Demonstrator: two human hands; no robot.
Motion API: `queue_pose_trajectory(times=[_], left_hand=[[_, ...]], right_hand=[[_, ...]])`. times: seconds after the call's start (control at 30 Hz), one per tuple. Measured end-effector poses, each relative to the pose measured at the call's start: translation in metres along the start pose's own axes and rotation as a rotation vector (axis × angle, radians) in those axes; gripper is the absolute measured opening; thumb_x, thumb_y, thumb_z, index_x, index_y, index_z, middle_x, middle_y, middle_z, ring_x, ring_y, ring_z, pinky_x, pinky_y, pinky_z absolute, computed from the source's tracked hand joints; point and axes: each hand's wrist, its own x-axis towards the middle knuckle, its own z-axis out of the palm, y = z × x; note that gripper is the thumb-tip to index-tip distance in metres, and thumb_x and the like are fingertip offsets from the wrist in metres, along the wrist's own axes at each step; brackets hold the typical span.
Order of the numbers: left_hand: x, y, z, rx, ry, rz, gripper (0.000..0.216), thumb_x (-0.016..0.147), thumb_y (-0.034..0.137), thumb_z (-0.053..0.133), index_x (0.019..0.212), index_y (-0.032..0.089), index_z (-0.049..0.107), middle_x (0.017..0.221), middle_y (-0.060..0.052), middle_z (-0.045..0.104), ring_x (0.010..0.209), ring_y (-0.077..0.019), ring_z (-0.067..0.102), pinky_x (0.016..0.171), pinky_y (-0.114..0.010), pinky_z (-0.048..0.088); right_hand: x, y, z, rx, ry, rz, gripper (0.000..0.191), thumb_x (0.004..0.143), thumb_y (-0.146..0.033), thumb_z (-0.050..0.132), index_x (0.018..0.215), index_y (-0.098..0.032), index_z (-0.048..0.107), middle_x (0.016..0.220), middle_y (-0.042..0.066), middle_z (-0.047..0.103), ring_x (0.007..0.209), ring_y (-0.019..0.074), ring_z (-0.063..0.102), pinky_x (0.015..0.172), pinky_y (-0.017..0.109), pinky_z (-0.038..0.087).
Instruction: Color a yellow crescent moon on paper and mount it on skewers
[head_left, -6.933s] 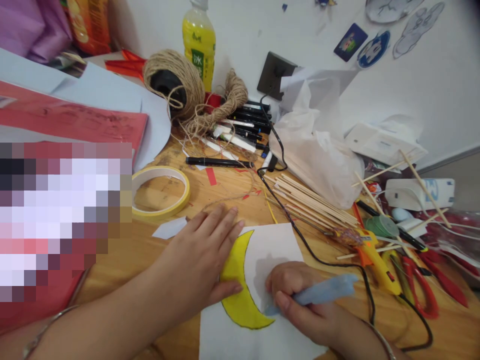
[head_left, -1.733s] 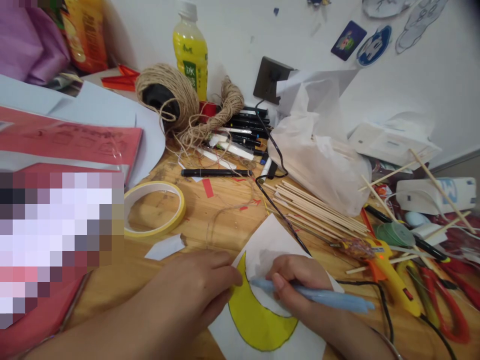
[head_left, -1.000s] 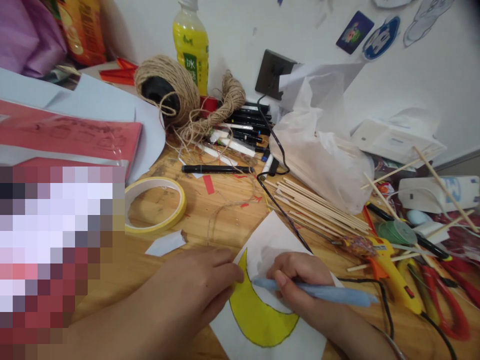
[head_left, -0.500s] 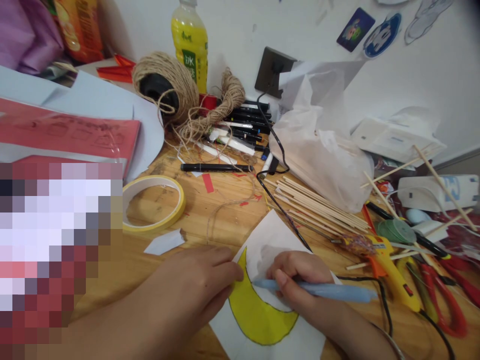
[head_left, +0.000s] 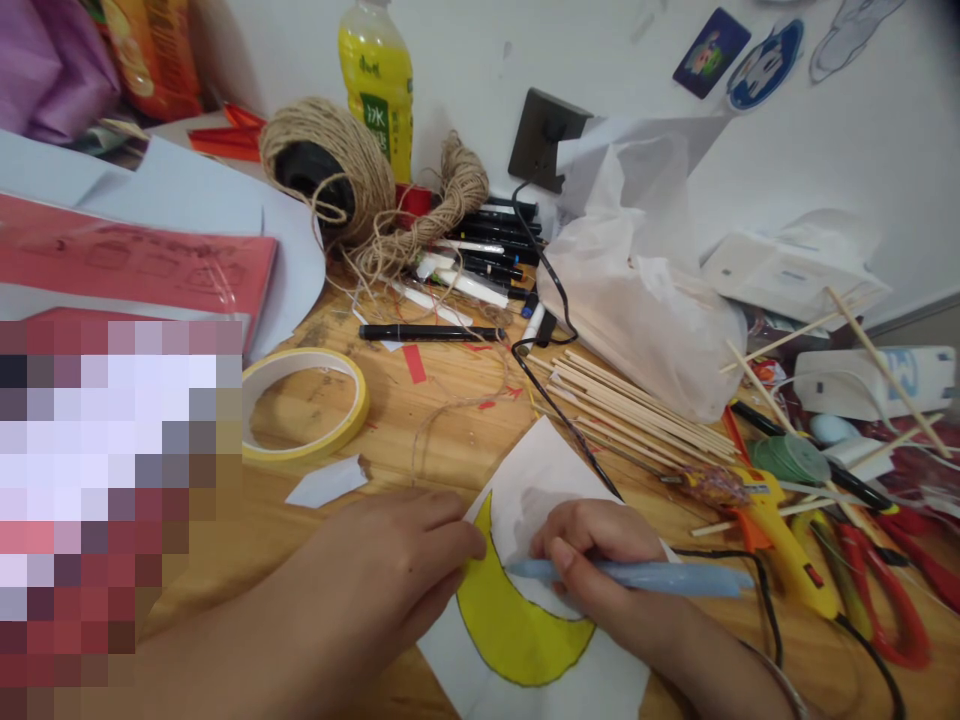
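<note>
A white sheet of paper (head_left: 480, 690) with a yellow crescent moon (head_left: 510, 635) outlined in dark lies on the table before me. My left hand (head_left: 412, 550) rests at the sheet's left edge, fingers bent together, fingertips pressing the paper beside the moon's upper part. In my right hand (head_left: 600, 550) is a light blue pen-shaped tool (head_left: 675, 578), pinched between thumb and fingers and lying nearly flat. Its narrow end meets the moon's inner curve; the very tip is too small to make out.
Left of the sheet lie a yellow tape roll (head_left: 358, 405) and a paper scrap (head_left: 326, 481). Wooden sticks (head_left: 645, 410), a yellow glue gun (head_left: 795, 560) and red-handled scissors (head_left: 885, 600) lie to the right. Behind are twine (head_left: 330, 150), markers (head_left: 431, 333) and a plastic bag (head_left: 637, 300).
The whole view has shifted very slightly. Both hands, the paper and the blue tool keep nearly the same places.
</note>
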Motion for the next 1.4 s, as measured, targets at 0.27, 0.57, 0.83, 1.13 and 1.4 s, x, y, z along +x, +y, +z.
queue_pose_trajectory(times=[0.27,0.57,0.83,1.13,1.4], left_hand=[[-0.0009,0.0026,-0.0021,0.014,0.008,0.002,0.017,0.085,0.009,0.049,0.083,0.021,0.061,0.083,-0.001,0.063,0.073,-0.0167,0.059,0.062,-0.026,0.043],[-0.0028,0.0007,-0.0005,0.027,0.018,0.009,0.018,0.084,0.007,0.048,0.082,0.020,0.060,0.083,-0.002,0.063,0.072,-0.0173,0.059,0.061,-0.027,0.043],[-0.0012,-0.0010,0.0025,0.018,0.040,0.041,0.017,0.084,0.008,0.047,0.081,0.020,0.059,0.080,-0.001,0.062,0.068,-0.0164,0.058,0.058,-0.026,0.042],[-0.0019,0.0012,0.0023,0.036,0.054,0.029,0.017,0.082,0.007,0.049,0.080,0.020,0.060,0.079,0.000,0.062,0.067,-0.0157,0.058,0.057,-0.025,0.042],[-0.0006,-0.0016,0.0053,0.046,0.080,0.052,0.015,0.083,0.009,0.050,0.080,0.021,0.060,0.078,0.000,0.062,0.067,-0.0159,0.058,0.057,-0.025,0.042]], right_hand=[[-0.0001,0.0001,-0.0008,0.013,-0.006,-0.007,0.037,0.088,-0.022,0.044,0.053,-0.023,0.030,0.049,-0.002,0.052,0.050,0.0131,0.057,0.049,0.024,0.044],[-0.0018,0.0009,-0.0007,0.046,-0.013,-0.004,0.041,0.092,-0.030,0.043,0.055,-0.023,0.028,0.048,-0.003,0.048,0.051,0.0138,0.057,0.048,0.025,0.043],[-0.0038,0.0028,-0.0019,0.126,-0.040,0.021,0.038,0.090,-0.027,0.047,0.056,-0.023,0.030,0.052,-0.002,0.049,0.054,0.0143,0.056,0.051,0.025,0.044],[-0.0045,0.0066,-0.0022,0.264,-0.032,-0.013,0.032,0.084,-0.017,0.049,0.056,-0.023,0.032,0.054,-0.003,0.046,0.056,0.0144,0.057,0.054,0.025,0.045],[-0.0024,0.0048,-0.0032,0.282,-0.044,-0.016,0.032,0.082,-0.017,0.049,0.056,-0.023,0.031,0.054,-0.003,0.044,0.060,0.0159,0.059,0.057,0.025,0.047]])
